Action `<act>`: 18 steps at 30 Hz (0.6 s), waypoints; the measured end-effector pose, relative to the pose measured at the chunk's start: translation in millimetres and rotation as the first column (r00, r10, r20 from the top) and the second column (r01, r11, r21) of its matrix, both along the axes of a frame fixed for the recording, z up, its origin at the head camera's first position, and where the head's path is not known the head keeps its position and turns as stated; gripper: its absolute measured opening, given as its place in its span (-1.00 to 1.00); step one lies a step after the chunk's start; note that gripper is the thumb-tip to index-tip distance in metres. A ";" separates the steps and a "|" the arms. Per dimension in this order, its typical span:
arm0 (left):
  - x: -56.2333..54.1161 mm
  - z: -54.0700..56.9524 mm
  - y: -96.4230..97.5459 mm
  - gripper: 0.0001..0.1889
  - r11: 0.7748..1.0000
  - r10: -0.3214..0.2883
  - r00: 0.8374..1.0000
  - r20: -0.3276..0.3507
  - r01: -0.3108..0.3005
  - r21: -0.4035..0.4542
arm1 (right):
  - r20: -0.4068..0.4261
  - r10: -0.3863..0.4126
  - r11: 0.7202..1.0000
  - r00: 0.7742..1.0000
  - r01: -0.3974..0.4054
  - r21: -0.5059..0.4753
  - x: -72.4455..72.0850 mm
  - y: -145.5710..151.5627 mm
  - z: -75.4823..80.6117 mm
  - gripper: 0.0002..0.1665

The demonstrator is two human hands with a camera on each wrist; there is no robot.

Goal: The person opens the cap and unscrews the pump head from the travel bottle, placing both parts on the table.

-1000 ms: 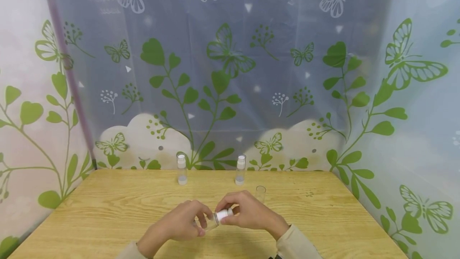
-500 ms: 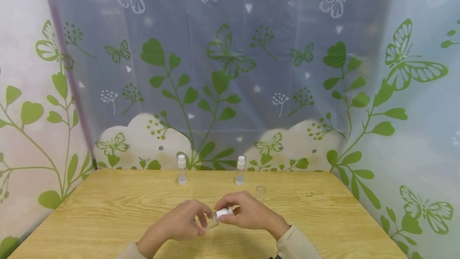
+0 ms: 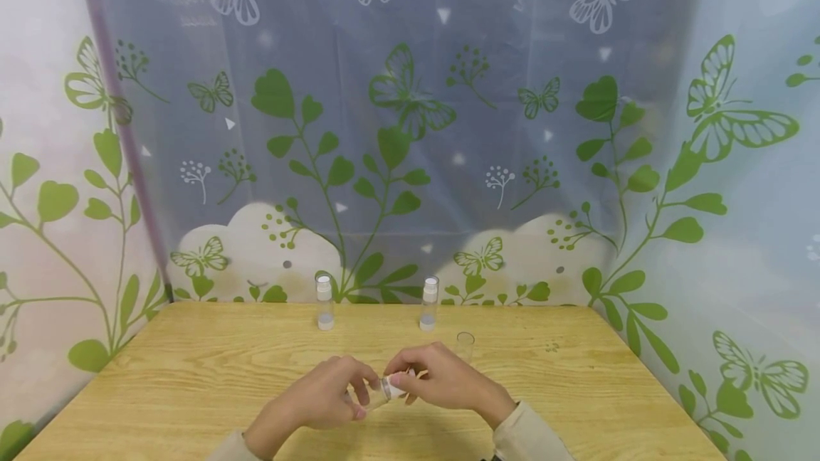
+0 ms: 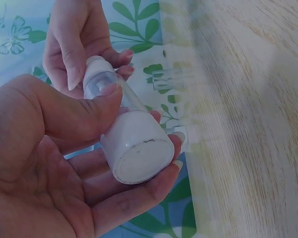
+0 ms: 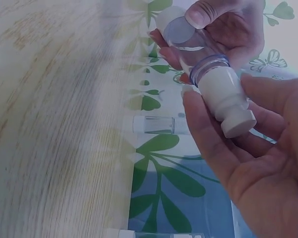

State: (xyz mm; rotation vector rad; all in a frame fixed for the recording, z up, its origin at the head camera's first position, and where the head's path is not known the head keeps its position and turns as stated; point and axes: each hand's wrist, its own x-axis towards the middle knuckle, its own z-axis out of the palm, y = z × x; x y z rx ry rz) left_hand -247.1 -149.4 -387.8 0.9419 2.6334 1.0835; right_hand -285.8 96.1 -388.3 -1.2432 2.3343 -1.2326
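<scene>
A clear pump bottle [image 5: 192,49] with a white base and a white pump top [image 5: 222,91] is held tilted between both hands over the table. My left hand [image 3: 329,391] grips the clear body near the white base [image 4: 138,148], thumb on one side and fingers beneath. At the other end, my right hand [image 3: 442,379] pinches the white pump top between thumb and fingers. In the right wrist view the pump's narrow nozzle end [image 5: 238,123] points out past the right fingers.
Two similar pump bottles stand upright at the table's back, one on the left [image 3: 324,304] and one nearer the middle [image 3: 428,304]. A clear cap [image 3: 465,346] stands just behind the right hand. Patterned curtains [image 3: 410,162] border the wooden table [image 3: 192,375].
The right fingers have shifted their hold around the white pump top, the thumb now lying further across it. The left hand keeps its place on the bottle.
</scene>
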 end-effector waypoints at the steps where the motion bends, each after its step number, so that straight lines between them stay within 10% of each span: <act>1: 0.1 0.0 0.0 -0.60 1.000 0.000 1.000 -0.001 0.000 -0.001 | 0.000 -0.003 1.000 1.000 0.003 0.000 0.2 -0.2 0.0 -0.75; 18: 1.2 0.0 -0.7 -0.61 1.000 0.004 1.000 -0.005 -0.004 0.003 | -0.050 -0.034 0.999 0.998 0.034 -0.002 1.4 -1.9 0.8 -0.76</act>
